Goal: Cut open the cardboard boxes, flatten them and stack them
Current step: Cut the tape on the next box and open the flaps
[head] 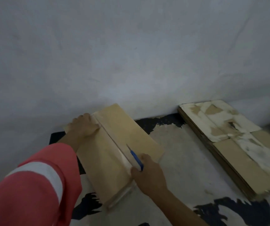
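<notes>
Right hand (149, 173) grips the blue-handled knife (135, 158), its blade on the centre seam of the cardboard box (113, 147) just ahead. The seam runs away toward the wall, where the left hand (83, 126) presses flat. I see the flattened stack (228, 144) well to the right.

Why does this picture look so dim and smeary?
Head view: dim, flat light, no glare; everything is soft, and the stack of flattened cardboard smears most toward the right edge; the blue-handled knife on the cardboard box is blurred too.
</notes>
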Demonstrator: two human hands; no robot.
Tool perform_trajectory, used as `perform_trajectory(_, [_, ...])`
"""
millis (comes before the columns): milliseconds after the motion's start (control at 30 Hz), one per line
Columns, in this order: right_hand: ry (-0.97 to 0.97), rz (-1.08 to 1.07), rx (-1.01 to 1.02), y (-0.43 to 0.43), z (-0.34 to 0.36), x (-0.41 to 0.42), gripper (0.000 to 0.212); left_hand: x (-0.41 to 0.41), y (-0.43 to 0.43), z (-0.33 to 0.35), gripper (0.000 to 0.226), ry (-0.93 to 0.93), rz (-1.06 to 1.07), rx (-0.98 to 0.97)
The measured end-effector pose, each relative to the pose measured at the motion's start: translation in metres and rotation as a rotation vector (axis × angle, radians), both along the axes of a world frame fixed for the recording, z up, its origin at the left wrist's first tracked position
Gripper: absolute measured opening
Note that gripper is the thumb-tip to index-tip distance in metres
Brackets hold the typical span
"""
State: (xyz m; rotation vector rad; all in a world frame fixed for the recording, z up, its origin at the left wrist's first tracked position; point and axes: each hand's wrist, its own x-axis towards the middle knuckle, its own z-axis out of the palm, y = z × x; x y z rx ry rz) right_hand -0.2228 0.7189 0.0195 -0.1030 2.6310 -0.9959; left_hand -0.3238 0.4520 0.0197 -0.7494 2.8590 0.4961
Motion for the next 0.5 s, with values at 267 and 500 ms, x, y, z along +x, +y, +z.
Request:
perform_trajectory(267, [0.054, 0.116, -0.037, 0.019, 0.006, -0.010, 0.024, 0.019, 0.044, -0.002, 0.050, 0.117, -0.155, 0.016])
perform_trajectory(500, [0.058, 0.308, -0.058, 0.069, 0.006, -0.042, 0.037, 0.097, 0.119, 0.008, 0.131, -0.308, -0.423, -0.095])
